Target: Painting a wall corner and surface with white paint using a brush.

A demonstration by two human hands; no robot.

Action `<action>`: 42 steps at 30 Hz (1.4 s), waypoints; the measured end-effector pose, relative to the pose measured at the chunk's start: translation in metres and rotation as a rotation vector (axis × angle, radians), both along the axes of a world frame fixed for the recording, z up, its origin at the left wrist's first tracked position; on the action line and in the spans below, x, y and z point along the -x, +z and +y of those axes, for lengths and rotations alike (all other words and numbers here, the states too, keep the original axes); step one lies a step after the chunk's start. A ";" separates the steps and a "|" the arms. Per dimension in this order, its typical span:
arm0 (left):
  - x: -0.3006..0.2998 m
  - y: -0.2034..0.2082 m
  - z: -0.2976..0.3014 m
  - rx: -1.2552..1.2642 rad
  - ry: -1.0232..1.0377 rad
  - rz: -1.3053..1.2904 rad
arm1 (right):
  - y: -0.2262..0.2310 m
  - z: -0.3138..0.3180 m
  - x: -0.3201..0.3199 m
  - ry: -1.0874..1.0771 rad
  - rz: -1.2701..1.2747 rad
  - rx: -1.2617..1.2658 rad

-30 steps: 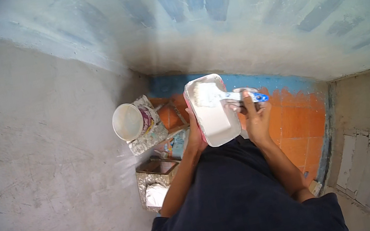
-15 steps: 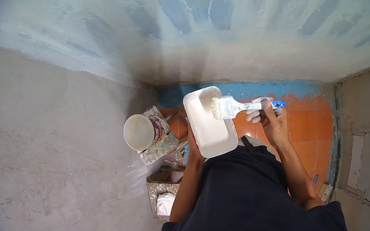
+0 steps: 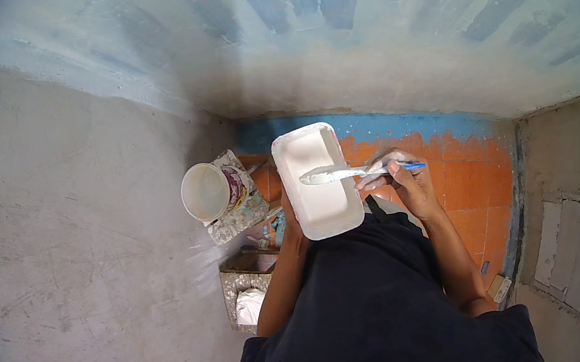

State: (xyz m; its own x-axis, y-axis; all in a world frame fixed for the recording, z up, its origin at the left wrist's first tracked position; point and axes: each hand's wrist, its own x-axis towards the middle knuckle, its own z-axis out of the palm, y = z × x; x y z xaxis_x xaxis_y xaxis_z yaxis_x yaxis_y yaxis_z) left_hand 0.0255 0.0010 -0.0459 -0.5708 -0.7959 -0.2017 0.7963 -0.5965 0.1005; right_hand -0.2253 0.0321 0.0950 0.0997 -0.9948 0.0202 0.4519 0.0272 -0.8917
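A white rectangular paint tub (image 3: 343,228) with rounded corners is held in front of my chest, white paint inside it. My left hand (image 3: 292,221) is closed on the tub's left side, its fingers mostly hidden by the tub. In my right hand (image 3: 404,178) is a paintbrush (image 3: 331,174), gripped by its blue-tipped handle, with white smears on my fingers. The brush is turned edge-on and points left. Its white-coated bristles lie over the tub's inside; whether they touch the paint I cannot tell.
To the left, a white bucket (image 3: 205,193) stands on a paint-spattered stand (image 3: 244,221). Nearer me is a spattered box (image 3: 231,263) with a white cloth (image 3: 250,306). A grey wall (image 3: 76,242) rises at left, a patchy bluish wall (image 3: 374,42) ahead, over orange floor tiles (image 3: 466,189).
The brush has turned from its broad face to its narrow edge and moved left, further over the tub. My view has shifted slightly. Both hands keep their hold.
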 end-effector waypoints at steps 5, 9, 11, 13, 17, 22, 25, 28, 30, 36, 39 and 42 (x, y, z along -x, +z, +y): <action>0.003 0.033 0.002 0.027 0.005 0.052 | 0.000 -0.001 -0.009 -0.012 -0.086 -0.096; 0.014 0.057 -0.005 0.051 0.017 0.097 | -0.006 0.000 -0.009 -0.092 -0.013 -0.192; 0.018 0.069 -0.008 0.059 0.019 0.118 | -0.007 -0.001 -0.009 -0.084 0.009 -0.187; 0.020 0.083 -0.014 0.126 -0.034 0.136 | -0.008 0.000 -0.010 -0.107 -0.013 -0.180; 0.024 0.092 -0.018 0.157 -0.131 0.045 | 0.010 -0.006 -0.004 0.010 0.158 -0.144; 0.026 0.030 -0.022 0.106 -0.145 -0.391 | 0.014 -0.010 -0.013 -0.010 0.117 -0.138; 0.028 0.010 -0.023 0.000 -0.142 -0.143 | 0.014 -0.009 -0.016 -0.037 0.096 -0.129; 0.029 0.011 -0.025 0.006 -0.119 -0.157 | 0.013 -0.008 -0.019 -0.062 0.068 -0.154; 0.032 0.017 -0.027 0.025 -0.116 -0.144 | 0.008 -0.007 -0.023 -0.081 0.049 -0.150; 0.045 0.048 -0.032 0.068 -0.072 -0.127 | 0.010 -0.006 -0.035 -0.198 -0.037 -0.164; 0.053 0.063 -0.038 0.141 -0.129 0.097 | 0.011 -0.006 -0.035 -0.244 -0.025 -0.154; 0.052 0.058 -0.039 0.077 -0.085 -0.067 | 0.014 -0.013 -0.037 -0.302 -0.041 -0.190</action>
State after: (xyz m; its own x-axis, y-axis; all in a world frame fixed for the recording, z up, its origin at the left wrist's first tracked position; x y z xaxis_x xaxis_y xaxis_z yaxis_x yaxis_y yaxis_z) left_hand -0.0269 -0.0383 0.0121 -0.6242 -0.7596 -0.1824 0.7329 -0.6503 0.1999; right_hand -0.1884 0.0194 0.1093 -0.1960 -0.9658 -0.1696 0.5002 0.0503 -0.8645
